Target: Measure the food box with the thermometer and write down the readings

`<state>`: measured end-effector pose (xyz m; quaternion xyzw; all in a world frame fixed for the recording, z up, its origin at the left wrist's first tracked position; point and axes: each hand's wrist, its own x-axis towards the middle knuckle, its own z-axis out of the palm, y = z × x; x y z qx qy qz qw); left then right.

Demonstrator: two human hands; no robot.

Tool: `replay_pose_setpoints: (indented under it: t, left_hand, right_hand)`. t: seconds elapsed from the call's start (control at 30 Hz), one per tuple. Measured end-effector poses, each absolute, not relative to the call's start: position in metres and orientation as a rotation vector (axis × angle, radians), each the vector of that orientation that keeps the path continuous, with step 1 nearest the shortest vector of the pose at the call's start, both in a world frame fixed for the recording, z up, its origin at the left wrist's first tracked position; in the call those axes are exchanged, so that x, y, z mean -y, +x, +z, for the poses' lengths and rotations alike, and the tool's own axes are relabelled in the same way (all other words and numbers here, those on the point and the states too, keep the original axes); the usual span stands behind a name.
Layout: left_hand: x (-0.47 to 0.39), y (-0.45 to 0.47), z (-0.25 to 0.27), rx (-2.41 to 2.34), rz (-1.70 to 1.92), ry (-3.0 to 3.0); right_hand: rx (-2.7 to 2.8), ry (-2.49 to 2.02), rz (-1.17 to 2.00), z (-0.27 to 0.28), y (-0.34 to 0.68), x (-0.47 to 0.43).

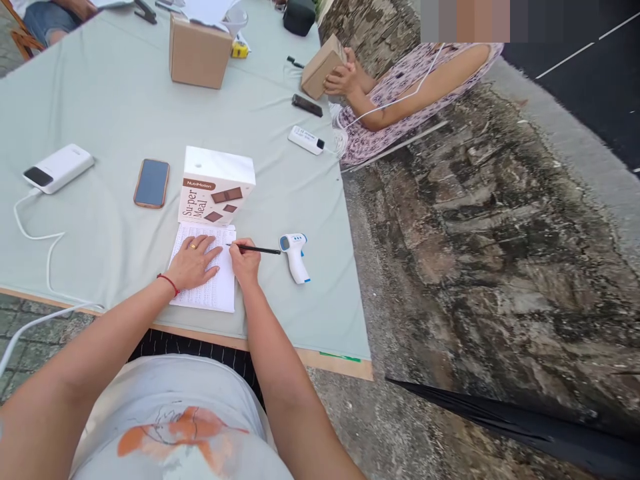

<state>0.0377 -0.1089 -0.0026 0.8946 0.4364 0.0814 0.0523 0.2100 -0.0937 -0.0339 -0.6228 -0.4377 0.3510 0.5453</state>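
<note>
My left hand (197,261) lies flat with its fingers spread on a sheet of paper (220,297) covered in small print. A ring is on one of its fingers and a red string circles the wrist. My right hand (245,261) grips a black pen (263,250) at the sheet's right edge, the pen's tip over the paper. Right behind the sheet stands a white box (219,167) labelled NutriMotion Su-per Meal. To the right of my right hand lies a white and blue infrared thermometer (295,257).
A smartphone (152,183) and a white power bank (59,168) with a cable lie left. Farther back stands a cardboard box (200,53). At the right edge a co-worker holds a smaller cardboard box (323,67), near another power bank (306,140) and a black device (307,105).
</note>
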Motion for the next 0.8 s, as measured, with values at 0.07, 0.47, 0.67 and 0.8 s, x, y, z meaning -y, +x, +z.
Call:
replay_pose_setpoints:
  t: [0.07,0.47,0.67,0.8]
  left_hand:
    - [0.109,0.0379,-0.002,-1.325,0.255,2.712]
    - [0.1087,0.0374,-0.0027,-1.321,0.256,2.702]
    - [0.1084,0.0377,-0.0034,-1.32,0.303,2.68]
    - [0.1085,0.0376,-0.0046,-1.326,0.312,2.671]
  right_hand:
    - [1.041,-1.468,0.843,-0.0354,0.2103,0.0931]
    - [1.068,-1.517,0.845,-0.0357,0.2105,0.0919]
    - [1.057,-1.499,0.839,-0.0355,0.2111,0.0933]
    - [1.041,-1.498,0.841,-0.0362,0.2111,0.0931]
